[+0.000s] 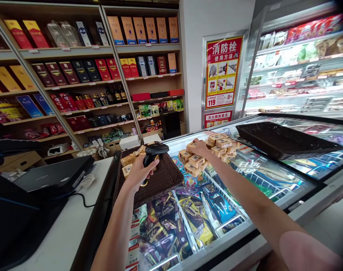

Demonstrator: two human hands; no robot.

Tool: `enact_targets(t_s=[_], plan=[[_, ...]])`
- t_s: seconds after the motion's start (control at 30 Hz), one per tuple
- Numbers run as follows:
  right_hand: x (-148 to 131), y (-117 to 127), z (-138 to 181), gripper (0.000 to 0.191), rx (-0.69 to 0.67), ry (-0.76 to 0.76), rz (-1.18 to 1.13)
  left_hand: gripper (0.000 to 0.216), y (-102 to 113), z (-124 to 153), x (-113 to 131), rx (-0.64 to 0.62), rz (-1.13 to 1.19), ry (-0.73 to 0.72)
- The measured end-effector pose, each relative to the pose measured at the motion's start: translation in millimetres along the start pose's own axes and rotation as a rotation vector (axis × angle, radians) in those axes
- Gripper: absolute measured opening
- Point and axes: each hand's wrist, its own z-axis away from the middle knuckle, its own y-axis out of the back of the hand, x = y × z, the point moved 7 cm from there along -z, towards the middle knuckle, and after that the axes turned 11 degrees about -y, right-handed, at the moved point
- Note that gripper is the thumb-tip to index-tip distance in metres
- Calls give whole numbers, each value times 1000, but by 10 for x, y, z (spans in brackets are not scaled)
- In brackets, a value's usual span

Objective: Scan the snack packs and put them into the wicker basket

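Note:
My left hand [140,171] is wrapped round the handle of a black barcode scanner [157,148], held above a dark brown woven basket [163,182]. Several wrapped tan packets [127,170] lie in that basket, partly behind the hand. My right hand [200,147] reaches onto a pile of similar small wrapped packets with labels [196,161] on the freezer's glass top. Its fingers are bent over a packet at the pile's back left. From this angle I cannot make out whether they grip it or only touch it. More packets [224,143] are heaped just right of the hand.
Below the glass, the chest freezer [298,203] holds bagged ice creams in wire dividers. Another dark woven basket [287,141] rests on its right side. At left, a white counter [61,229] carries a black device [55,173] with a cable. Stocked shelves [149,47] stand behind.

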Motion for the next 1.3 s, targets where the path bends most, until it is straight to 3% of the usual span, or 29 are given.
enact_targets(t_s=[0.3, 0.4, 0.5, 0.57, 0.7, 0.8, 0.9, 1.1, 1.3], plan=[[258, 260, -180, 65, 239, -229, 29, 47, 54, 30, 75, -3, -4, 1], [219, 280, -118, 57, 269, -195, 62, 48, 179, 46, 97, 24, -13, 5], [-131, 218, 53, 53, 300, -30, 112, 49, 374, 69, 65, 101, -44, 45], [-514, 26, 220, 53, 190, 112, 141, 48, 510, 77, 26, 168, -85, 56], [-1349, -607, 699, 56, -162, 323, 164, 44, 685, 85, -70, 267, -165, 94], [-1775, -1060, 1021, 71, -323, 333, 182, 43, 695, 93, -84, 267, -167, 111], [-1956, -1356, 1193, 80, -414, 296, 199, 42, 650, 103, -42, 230, -127, 94], [-1910, -1374, 1192, 67, -382, 261, 185, 42, 604, 126, 51, 204, -70, 46], [-1760, -944, 1213, 75, -270, 287, 135, 43, 588, 117, 31, 195, -64, 11]])
